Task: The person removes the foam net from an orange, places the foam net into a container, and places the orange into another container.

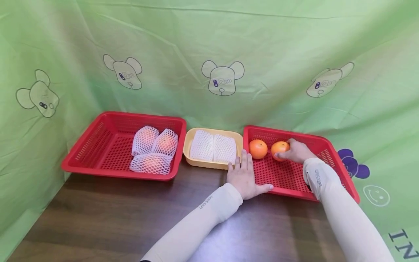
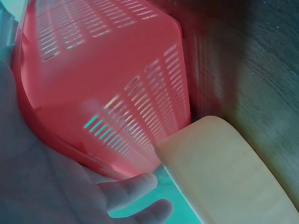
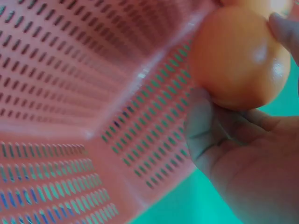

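Observation:
Inside the right red basket (image 1: 281, 182), my right hand (image 1: 298, 151) grips an orange (image 1: 279, 150) between thumb and fingers. The right wrist view shows that orange (image 3: 238, 58) close up, the thumb and fingers around its sides. A second orange (image 1: 258, 149) lies to its left in the same basket. My left hand (image 1: 243, 179) rests at the basket's near left corner, fingers straight and thumb spread along the near rim. In the left wrist view its fingers (image 2: 126, 191) lie along the basket's outer rim, close to the yellow tray (image 2: 229, 172).
Between the baskets stands the yellow tray (image 1: 188, 160) with two white foam net sleeves (image 1: 224, 148). The left red basket (image 1: 78, 163) holds three net-wrapped oranges (image 1: 153, 163) on its right side. A green printed curtain (image 1: 176, 47) hangs behind the brown table (image 1: 108, 218).

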The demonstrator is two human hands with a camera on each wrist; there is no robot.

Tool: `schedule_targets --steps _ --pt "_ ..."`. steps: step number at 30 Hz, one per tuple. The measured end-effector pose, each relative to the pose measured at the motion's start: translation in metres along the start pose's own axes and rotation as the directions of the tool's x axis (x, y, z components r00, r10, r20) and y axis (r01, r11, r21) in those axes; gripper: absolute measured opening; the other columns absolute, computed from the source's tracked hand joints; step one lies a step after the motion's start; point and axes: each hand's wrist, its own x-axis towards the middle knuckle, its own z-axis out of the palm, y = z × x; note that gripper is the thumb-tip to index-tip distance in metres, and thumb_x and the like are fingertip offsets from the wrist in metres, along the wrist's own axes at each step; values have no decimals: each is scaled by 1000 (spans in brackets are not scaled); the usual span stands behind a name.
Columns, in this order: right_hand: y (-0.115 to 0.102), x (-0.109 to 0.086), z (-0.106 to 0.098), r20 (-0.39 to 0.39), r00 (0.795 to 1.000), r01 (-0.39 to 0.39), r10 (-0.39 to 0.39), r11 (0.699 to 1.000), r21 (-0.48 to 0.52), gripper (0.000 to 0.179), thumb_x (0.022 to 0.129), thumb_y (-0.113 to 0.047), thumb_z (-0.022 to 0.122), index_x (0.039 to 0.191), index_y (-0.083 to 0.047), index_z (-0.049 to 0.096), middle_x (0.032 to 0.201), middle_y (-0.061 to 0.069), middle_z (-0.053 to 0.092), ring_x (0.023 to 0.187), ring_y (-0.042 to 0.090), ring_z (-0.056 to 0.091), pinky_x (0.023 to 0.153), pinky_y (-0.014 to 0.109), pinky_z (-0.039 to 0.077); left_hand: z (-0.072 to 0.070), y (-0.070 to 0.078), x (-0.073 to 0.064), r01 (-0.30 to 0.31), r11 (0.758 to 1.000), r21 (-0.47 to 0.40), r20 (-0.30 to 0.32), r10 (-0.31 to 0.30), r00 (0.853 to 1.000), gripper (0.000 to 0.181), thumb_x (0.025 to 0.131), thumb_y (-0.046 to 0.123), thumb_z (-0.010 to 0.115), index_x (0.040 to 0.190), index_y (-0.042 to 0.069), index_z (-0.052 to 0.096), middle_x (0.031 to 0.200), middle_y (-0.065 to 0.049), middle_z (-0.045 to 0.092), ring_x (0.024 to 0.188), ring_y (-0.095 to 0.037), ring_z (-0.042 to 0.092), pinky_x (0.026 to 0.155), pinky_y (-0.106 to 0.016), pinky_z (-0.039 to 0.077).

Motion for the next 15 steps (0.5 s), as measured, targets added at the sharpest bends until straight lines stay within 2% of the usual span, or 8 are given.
schedule_targets --steps 3,7,15 --pt "4 9 12 33 999 -4 4 1000 6 90 88 -41 75 138 21 34 121 37 55 108 48 54 98 61 41 0 -1 0 3 1000 -3 3 -3 1000 119 80 91 39 163 11 11 169 -8 2 151 -29 22 118 -50 23" --pt "5 17 23 30 1000 -7 6 1000 21 88 88 -38 76 139 20 33 121 37 55 108 49 54 98 61 41 1 -2 1 -2 1000 -4 -1 2 1000 119 79 92 39 163 11 12 169 -8 4 150 -29 24 117 -50 23" --pt "1 18 27 50 998 -39 36 997 66 94 89 -39 73 144 18 22 126 40 49 116 52 50 102 64 37 2 -1 1 -7 1000 4 -15 7 1000 120 79 92 39 163 10 13 169 -9 5 149 -29 26 117 -50 25"
